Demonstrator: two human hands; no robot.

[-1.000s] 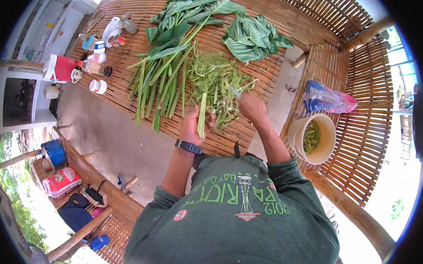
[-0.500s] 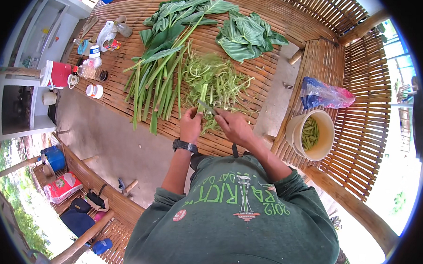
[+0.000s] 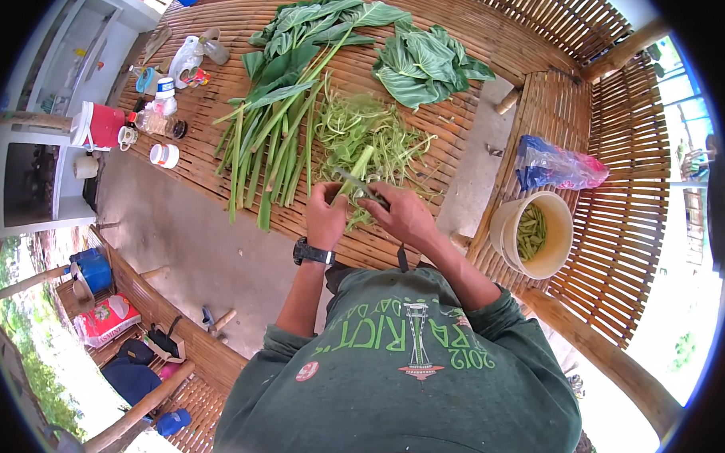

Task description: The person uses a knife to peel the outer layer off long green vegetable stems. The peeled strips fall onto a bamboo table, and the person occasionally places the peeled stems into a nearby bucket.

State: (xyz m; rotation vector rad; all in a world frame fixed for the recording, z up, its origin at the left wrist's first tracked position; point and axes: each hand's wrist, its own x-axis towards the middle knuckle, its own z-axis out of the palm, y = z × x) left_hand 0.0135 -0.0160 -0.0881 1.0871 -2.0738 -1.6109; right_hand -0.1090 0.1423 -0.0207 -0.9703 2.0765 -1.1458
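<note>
At the near edge of the slatted bamboo table (image 3: 205, 164), my left hand (image 3: 327, 216) is closed around a pale green leaf stalk (image 3: 362, 163) that points up and away. My right hand (image 3: 402, 215) grips a knife (image 3: 350, 179), its blade lying against the stalk just above my left fingers. The handle is mostly hidden in my palm. Under and beyond both hands spreads a heap of thin green peelings (image 3: 367, 122). Left of the heap lies a bundle of long green stalks (image 3: 272, 150), with large leaves (image 3: 300, 29) at its far end.
More folded leaves (image 3: 425, 64) lie at the far right of the table. To my right, a white bucket (image 3: 561, 235) holds cut green pieces, beside a plastic bag (image 3: 564, 163). Jars, bottles and a red jug (image 3: 103, 126) line the left end. A bamboo bench (image 3: 174, 321) stands at left.
The stalk in my left hand now tilts more to the right. My right hand and the knife have turned slightly, with the blade now lower along the stalk.
</note>
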